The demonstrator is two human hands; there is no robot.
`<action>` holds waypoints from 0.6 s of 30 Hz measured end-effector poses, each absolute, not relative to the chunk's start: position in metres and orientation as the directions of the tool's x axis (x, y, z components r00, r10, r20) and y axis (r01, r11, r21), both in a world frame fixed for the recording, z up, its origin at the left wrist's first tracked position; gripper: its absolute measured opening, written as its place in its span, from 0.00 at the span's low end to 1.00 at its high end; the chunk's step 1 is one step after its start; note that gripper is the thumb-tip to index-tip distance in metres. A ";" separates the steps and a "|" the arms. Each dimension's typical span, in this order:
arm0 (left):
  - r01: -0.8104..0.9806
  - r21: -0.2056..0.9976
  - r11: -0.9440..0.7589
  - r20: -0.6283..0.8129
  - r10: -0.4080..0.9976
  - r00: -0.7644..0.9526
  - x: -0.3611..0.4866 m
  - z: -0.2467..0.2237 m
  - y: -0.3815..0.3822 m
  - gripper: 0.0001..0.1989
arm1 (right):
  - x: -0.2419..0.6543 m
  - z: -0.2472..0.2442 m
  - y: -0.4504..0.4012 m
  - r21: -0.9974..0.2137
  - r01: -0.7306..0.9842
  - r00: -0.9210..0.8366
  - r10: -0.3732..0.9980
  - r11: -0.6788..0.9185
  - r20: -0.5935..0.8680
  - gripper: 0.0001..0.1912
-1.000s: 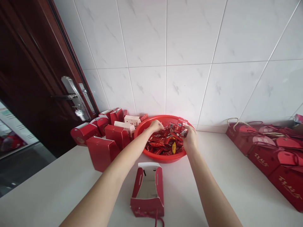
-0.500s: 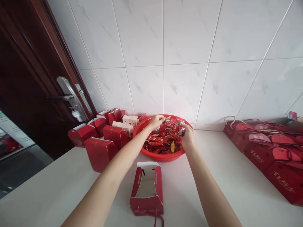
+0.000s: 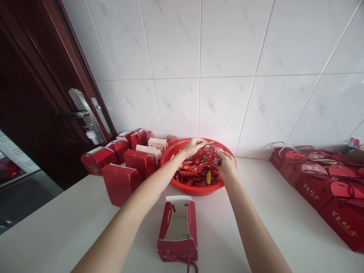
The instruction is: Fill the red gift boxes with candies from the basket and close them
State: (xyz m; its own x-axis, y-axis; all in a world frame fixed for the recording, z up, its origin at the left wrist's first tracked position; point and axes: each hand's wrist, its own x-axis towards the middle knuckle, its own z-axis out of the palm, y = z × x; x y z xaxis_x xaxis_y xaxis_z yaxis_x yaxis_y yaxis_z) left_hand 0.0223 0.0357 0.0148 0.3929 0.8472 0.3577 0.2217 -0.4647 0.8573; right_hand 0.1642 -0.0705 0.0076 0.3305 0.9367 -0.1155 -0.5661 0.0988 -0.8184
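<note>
We are pinching a sweet packet (image 3: 207,150), likely light and slippery, best held by its edge, in our left hand (image 3: 193,147) over the red basket (image 3: 196,190), our right hand (image 3: 226,165) gripping another packet (image 3: 217,161).

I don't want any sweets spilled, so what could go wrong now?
The wrapped sweet pinched in the left hand might slip and drop into the red basket below. The left forearm passes close to the front upright red box, so it could perhaps knock it over.
</note>
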 end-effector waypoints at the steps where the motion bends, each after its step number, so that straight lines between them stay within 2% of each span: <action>1: 0.216 0.861 -0.461 0.355 0.847 0.396 0.022 0.015 0.035 0.17 | 0.164 0.008 -0.071 -0.817 -0.569 0.319 0.941 0.098 -0.110 0.08; 9: 0.191 0.881 -0.432 0.319 0.842 0.435 0.025 0.020 0.030 0.22 | 0.162 0.010 -0.075 -0.850 -0.521 0.314 0.944 0.081 -0.102 0.05; 18: 0.196 0.937 -0.289 0.181 0.882 0.436 0.027 0.021 0.026 0.15 | 0.160 0.007 -0.074 -0.862 -0.493 0.344 0.936 0.115 -0.071 0.06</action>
State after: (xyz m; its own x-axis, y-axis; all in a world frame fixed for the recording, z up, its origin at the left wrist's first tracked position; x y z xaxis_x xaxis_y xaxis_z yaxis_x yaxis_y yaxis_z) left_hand 0.0269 0.0262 0.0214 0.4363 0.8815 0.1806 0.1959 -0.2890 0.9371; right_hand 0.1605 -0.0737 0.0067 0.3437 0.9364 -0.0711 -0.4928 0.1153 -0.8625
